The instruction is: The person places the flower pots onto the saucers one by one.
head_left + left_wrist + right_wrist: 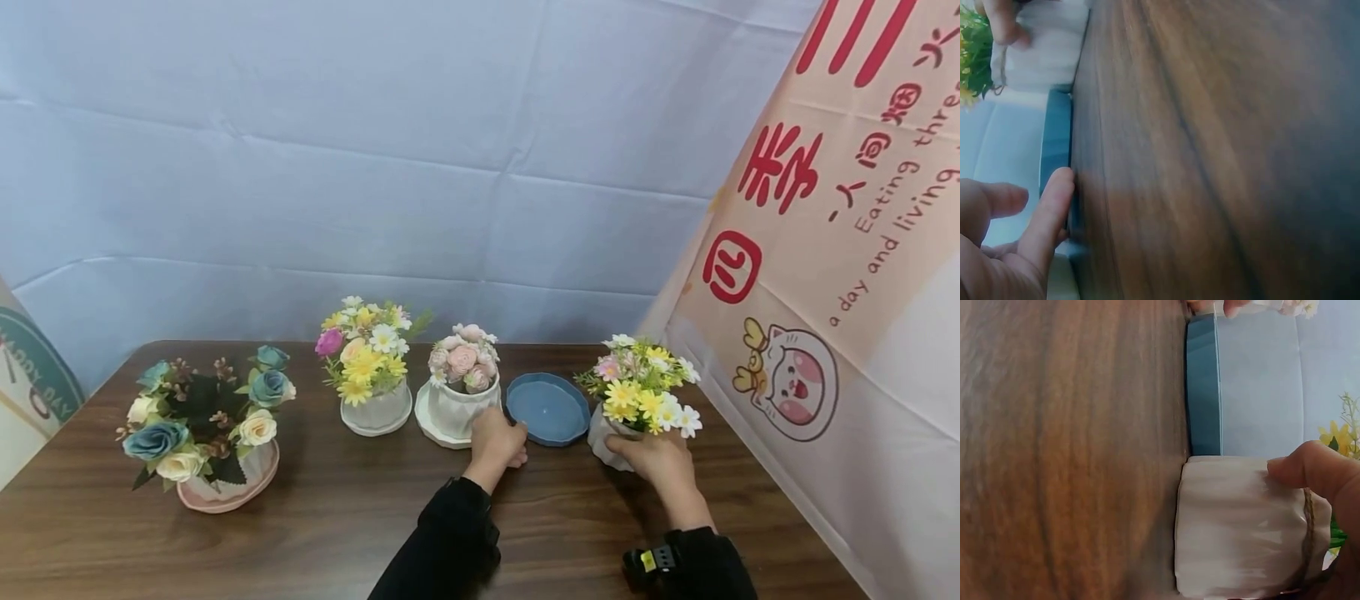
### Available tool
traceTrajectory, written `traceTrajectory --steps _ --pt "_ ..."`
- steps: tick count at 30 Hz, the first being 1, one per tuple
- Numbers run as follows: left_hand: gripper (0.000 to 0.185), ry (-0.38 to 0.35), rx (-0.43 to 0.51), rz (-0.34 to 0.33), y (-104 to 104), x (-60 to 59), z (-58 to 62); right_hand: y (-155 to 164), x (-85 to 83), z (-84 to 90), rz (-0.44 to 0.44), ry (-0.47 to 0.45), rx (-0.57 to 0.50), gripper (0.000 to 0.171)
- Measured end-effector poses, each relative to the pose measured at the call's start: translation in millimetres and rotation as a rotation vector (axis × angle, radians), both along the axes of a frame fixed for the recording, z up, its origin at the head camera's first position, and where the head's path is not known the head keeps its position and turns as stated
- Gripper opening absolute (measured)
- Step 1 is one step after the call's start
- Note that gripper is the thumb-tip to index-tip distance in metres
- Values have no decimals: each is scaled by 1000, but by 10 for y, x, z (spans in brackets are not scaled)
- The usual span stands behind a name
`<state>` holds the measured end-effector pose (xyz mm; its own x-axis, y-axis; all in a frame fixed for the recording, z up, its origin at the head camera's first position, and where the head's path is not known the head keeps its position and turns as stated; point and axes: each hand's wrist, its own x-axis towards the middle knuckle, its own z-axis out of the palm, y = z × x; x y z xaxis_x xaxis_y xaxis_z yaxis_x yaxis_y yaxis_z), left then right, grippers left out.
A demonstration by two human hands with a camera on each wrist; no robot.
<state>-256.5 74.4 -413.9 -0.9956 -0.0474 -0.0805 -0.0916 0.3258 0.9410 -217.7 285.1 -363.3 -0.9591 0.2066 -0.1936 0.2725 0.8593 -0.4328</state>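
Right hand (660, 458) gripped the white pot (1241, 525) of daisies near the counter's (337, 517) back right, fingers curled round its wall, beside the blue saucer (547, 408) touched by the left hand's (495, 442) loose fingers; pot likely ceramic, smooth, breakable, so hold low.

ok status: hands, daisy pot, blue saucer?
Right hand grips white daisy pot, pot on table. Left hand touches blue saucer rim. Saucer empty, pot right beside it.
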Motion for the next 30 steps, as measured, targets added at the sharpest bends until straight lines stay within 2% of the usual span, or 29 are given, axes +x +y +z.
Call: traceTrajectory --steps 3,6,13,24,30 --pt "24 8 -7 41 25 -13 -1 -22 9 -44 -19 64 -18 83" --pt "23 29 3 74 56 -18 -17 -43 28 -87 -52 112 -32 91" --pt "21 87 -2 134 126 -34 -57 -64 53 -111 -77 136 -28 93" --pt "11 86 33 150 159 -36 -58 -46 20 -113 -64 110 -12 90" --pt "12 101 41 137 160 -29 28 -33 16 -120 -68 123 -9 86"
